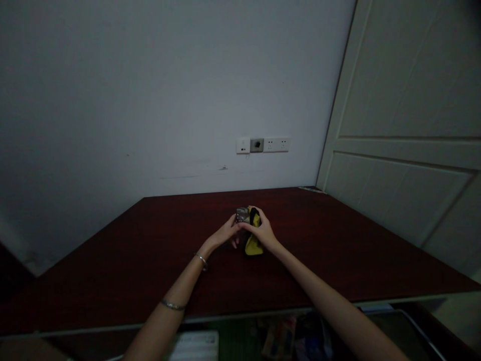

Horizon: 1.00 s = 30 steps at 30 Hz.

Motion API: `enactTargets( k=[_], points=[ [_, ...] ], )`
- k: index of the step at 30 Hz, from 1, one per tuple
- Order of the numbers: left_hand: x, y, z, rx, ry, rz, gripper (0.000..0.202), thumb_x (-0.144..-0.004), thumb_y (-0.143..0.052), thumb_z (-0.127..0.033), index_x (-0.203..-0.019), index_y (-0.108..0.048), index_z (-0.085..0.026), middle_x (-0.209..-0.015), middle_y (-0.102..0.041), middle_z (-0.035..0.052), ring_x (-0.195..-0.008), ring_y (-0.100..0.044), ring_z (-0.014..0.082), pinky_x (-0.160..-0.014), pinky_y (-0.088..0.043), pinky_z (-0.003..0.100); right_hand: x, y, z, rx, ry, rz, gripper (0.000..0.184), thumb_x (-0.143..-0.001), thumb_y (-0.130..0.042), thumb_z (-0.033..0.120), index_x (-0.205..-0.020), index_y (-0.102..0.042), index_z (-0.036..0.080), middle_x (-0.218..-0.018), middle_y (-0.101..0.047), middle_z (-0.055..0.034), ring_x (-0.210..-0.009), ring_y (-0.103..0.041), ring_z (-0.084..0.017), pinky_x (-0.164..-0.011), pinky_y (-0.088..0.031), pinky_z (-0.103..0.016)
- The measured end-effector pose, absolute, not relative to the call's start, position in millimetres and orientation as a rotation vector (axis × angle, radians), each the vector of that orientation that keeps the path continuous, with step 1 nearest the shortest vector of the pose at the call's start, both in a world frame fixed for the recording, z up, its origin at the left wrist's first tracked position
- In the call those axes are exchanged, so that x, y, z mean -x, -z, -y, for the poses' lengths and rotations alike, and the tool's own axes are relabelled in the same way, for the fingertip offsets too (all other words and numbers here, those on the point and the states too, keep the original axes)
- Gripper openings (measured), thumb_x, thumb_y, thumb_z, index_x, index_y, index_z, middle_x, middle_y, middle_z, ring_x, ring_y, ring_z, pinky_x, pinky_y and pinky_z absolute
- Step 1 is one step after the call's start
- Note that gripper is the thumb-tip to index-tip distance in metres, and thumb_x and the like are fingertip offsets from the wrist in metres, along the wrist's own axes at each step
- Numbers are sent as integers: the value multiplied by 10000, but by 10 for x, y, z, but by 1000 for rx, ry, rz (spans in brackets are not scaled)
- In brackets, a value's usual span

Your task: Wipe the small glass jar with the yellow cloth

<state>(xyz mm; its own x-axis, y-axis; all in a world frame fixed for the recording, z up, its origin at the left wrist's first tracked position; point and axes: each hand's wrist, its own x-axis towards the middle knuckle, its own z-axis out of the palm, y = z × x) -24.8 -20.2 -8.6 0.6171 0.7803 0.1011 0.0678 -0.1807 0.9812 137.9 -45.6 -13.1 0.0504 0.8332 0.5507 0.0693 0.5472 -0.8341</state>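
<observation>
Both hands meet over the dark red tabletop, near its middle. My left hand has its fingers closed at the left side of a small shiny, greyish block-like item, perhaps in clear wrapping. From the other side, my right hand grips a yellow and black soft item that looks like a cloth pouch, its lower part hanging below the palm. The thumb of that hand reaches across toward the left fingers. The grey item touches the yellow one; dim light hides whether it sits inside.
A white wall with a row of sockets rises behind the table. To the right stands a pale panelled door. Below the front edge, an open space holds a white box-like object and several dim items.
</observation>
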Motion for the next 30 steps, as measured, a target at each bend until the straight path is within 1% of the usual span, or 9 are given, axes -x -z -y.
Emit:
enactTargets(
  k=[2, 4, 6, 8, 11, 18, 22, 26, 30],
  points=[
    [256, 89, 207, -1718, -749, -723, 834, -690, -625, -515, -1345, -193, -233, -797, -561, 19, -503, -542, 89, -404, -461, 195, -1372, 133, 430, 853, -765, 1340, 593, -607, -717, 361, -1125, -486, 191, -1081, -600, -80, -996, -579, -223, -917, -439, -374],
    [248, 105, 202, -1760, -807, -723, 912, -658, -682, -456, -1367, -150, -239, -935, -580, 69, -594, -578, 114, -469, -490, 222, -1367, 136, 417, 866, -822, 1290, 580, -604, -716, 362, -1114, -498, 194, -1055, -618, -75, -964, -596, -219, -897, -455, -379],
    [230, 135, 176, -1781, -927, -709, 960, -602, -737, -419, -1357, -182, -209, -1094, -555, 125, -804, -610, 178, -636, -524, 284, -1359, 144, 415, 872, -863, 1276, 566, -601, -716, 359, -1102, -511, 198, -1044, -629, -68, -947, -606, -214, -883, -466, -376],
    [212, 174, 140, -1795, -1034, -689, 947, -555, -772, -394, -1315, -254, -167, -1194, -509, 151, -1024, -553, 232, -834, -477, 343, -1347, 156, 420, 867, -872, 1295, 561, -590, -725, 351, -1090, -523, 196, -1043, -633, -65, -950, -607, -211, -885, -467, -368],
    [190, 235, 102, -1812, -1068, -699, 837, -547, -783, -366, -1227, -346, -148, -1195, -513, 143, -1095, -512, 243, -940, -402, 389, -1332, 177, 426, 855, -855, 1348, 563, -595, -723, 341, -1102, -523, 198, -1048, -636, -63, -952, -610, -207, -886, -468, -362],
    [137, 308, 146, -1746, -1114, -871, 742, -560, -772, -354, -1162, -380, -167, -1067, -570, 95, -967, -568, 216, -815, -480, 355, -1332, 213, 404, 858, -847, 1396, 512, -660, -667, 379, -1119, -521, 207, -1074, -631, -66, -987, -597, -206, -899, -459, -353],
    [91, 306, 199, -1751, -1115, -905, 700, -581, -752, -361, -1133, -373, -157, -1054, -556, 93, -914, -573, 196, -689, -511, 286, -1338, 214, 388, 874, -896, 1392, 445, -761, -548, 442, -1134, -508, 205, -1142, -593, -78, -1041, -568, -204, -953, -415, -365],
    [52, 282, 251, -1698, -1128, -891, 728, -573, -750, -378, -1138, -344, -167, -1035, -549, 82, -769, -580, 148, -515, -484, 203, -1346, 194, 383, 866, -893, 1390, 438, -810, -462, 481, -1137, -508, 193, -1170, -574, -89, -1085, -541, -206, -978, -391, -360],
    [52, 256, 271, -1647, -1120, -778, 763, -574, -739, -428, -1158, -317, -178, -1013, -547, 77, -644, -568, 111, -419, -440, 171, -1362, 176, 367, 836, -802, 1428, 434, -823, -445, 485, -1151, -514, 208, -1193, -567, -74, -1094, -534, -199, -975, -395, -345]
  ],
)
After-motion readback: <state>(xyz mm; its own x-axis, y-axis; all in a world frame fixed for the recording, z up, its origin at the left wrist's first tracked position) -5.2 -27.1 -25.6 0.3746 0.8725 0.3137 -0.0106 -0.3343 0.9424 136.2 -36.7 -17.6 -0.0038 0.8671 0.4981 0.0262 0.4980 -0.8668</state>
